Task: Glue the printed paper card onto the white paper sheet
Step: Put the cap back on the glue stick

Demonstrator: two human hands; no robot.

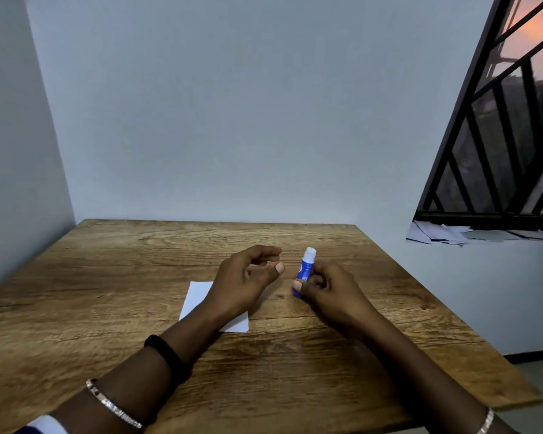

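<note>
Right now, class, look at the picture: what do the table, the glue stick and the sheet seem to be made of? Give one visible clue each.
The table looks like wood or wood-print laminate, matt: brown grain lines and knots show. The glue stick seems plastic, smooth: a blue tube with a white top. The sheet looks like paper: thin, flat, matt white.

No legible text anywhere, the glue stick (pixel 306 268) label print too blurred.
</note>
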